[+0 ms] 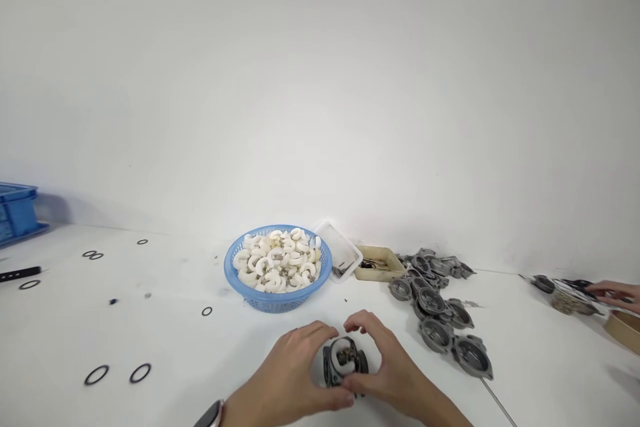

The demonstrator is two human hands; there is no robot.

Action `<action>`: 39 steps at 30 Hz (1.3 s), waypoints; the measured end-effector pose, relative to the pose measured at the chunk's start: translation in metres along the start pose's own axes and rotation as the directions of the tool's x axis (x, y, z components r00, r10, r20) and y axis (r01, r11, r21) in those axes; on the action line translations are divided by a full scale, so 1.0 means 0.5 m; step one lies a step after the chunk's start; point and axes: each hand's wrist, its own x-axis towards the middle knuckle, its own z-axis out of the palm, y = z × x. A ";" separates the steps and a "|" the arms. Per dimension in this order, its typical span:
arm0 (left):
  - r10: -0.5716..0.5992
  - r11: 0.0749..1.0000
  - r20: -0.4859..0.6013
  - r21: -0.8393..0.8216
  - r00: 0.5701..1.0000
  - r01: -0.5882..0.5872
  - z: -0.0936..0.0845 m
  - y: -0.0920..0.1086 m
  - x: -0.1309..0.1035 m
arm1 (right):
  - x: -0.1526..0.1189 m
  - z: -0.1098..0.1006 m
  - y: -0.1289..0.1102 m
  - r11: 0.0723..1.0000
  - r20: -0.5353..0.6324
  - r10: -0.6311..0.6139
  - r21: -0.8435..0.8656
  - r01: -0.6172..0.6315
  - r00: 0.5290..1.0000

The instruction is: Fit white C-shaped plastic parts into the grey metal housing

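A dark grey metal housing point(327, 365) stands on the white table at the bottom centre, with a curved white part point(341, 350) set in its top opening. My left hand point(295, 370) is curled around the housing's left side, thumb along its near edge. From the right, my right hand point(383, 370) grips it, thumb at the front and fingers arched over the far side. Just beyond my hands is a blue basket point(277, 302) holding many curved white pieces point(275, 260).
Behind are a white tray point(340, 247) and a beige tray point(383, 273) with small parts. Several grey housings point(433, 300) lie to the right. Black rings point(141, 373), a black-handled tool point(20, 274) and a blue crate point(19, 212) are left. Another person's hand point(617, 293) is far right.
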 end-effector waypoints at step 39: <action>0.018 0.991 -0.070 0.136 0.997 -0.009 0.080 -0.033 0.020 | 0.372 0.010 0.097 0.393 -0.031 0.121 -0.916 -0.077 0.992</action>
